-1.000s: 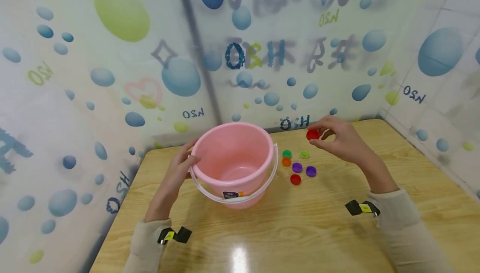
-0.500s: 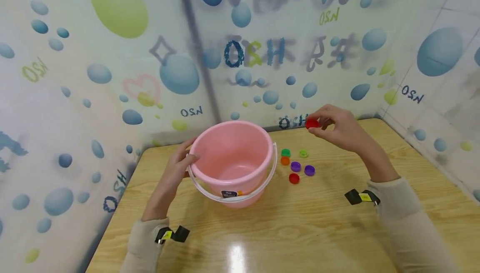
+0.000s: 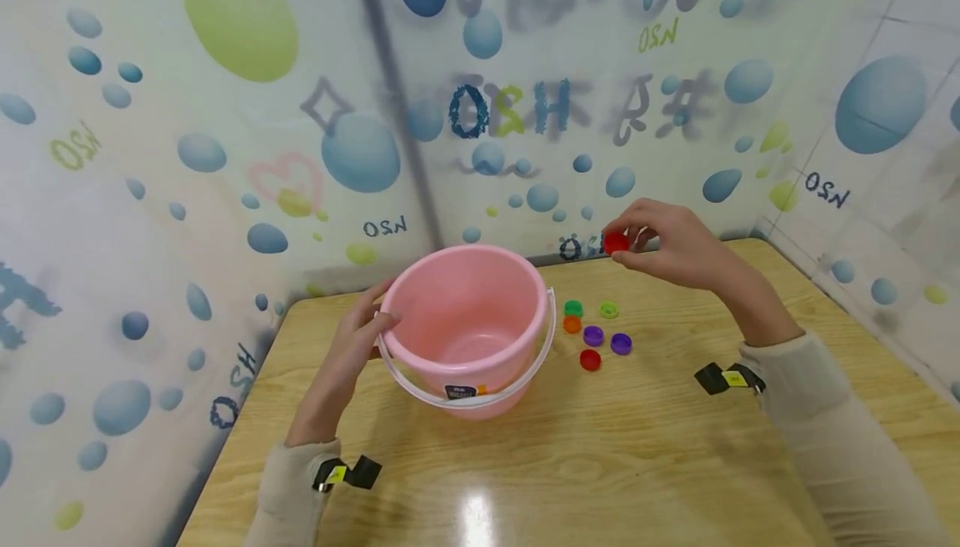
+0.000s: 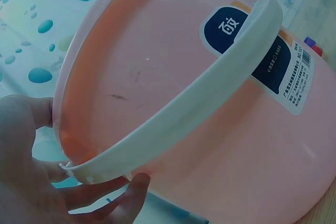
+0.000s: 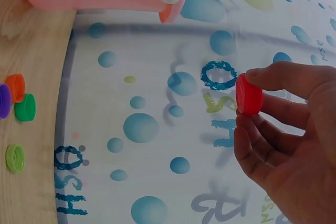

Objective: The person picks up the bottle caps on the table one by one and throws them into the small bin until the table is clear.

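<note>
A pink bucket with a white handle stands on the table, its mouth tipped toward the head camera. My left hand grips its left rim, thumb over the edge and fingers outside, as the left wrist view also shows. Right of the bucket and above the table, my right hand pinches a red bottle cap between thumb and fingertips. In the right wrist view the red cap is held on edge, ribbed side showing.
Several caps lie on the table right of the bucket: green, orange, lime, two purple and another red cap. A curtain with bubble prints hangs behind the wooden table.
My right hand has lifted the red cap higher and shifted it slightly left. The left hand and the bucket have stayed in place.
</note>
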The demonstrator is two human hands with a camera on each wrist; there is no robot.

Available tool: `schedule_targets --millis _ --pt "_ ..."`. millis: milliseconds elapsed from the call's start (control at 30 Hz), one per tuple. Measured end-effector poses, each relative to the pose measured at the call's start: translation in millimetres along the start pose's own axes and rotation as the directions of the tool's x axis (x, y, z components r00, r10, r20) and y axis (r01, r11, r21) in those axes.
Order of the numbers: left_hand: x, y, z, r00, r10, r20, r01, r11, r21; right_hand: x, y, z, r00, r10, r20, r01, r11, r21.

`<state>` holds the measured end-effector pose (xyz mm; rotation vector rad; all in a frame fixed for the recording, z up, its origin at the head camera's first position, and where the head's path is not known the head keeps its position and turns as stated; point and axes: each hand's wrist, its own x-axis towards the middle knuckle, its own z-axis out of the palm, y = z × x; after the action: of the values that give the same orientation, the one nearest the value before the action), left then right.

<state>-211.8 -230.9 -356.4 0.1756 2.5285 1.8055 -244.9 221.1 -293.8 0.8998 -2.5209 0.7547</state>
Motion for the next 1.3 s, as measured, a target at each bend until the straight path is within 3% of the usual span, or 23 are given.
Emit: schedule_targets --millis 500,967,1300 --pt "-1.1 -0.2 -1.4 1.0 0.005 0.004 -0.005 1.0 0.006 26 -15 -6 0.99 -0.033 0.14 0.037 0.999 -0.026" --pt "0.0 -1.3 2.1 1.0 0.027 0.012 -0.027 1.0 -0.001 40 -24 -4 0.976 -0.103 0.192 0.112 0.993 -0.04" --pt "-2.4 0.0 -0.7 1.0 0.0 0.006 0.0 1.0 0.004 59 -42 -2 0.966 -0.132 0.224 0.141 0.99 -0.024"
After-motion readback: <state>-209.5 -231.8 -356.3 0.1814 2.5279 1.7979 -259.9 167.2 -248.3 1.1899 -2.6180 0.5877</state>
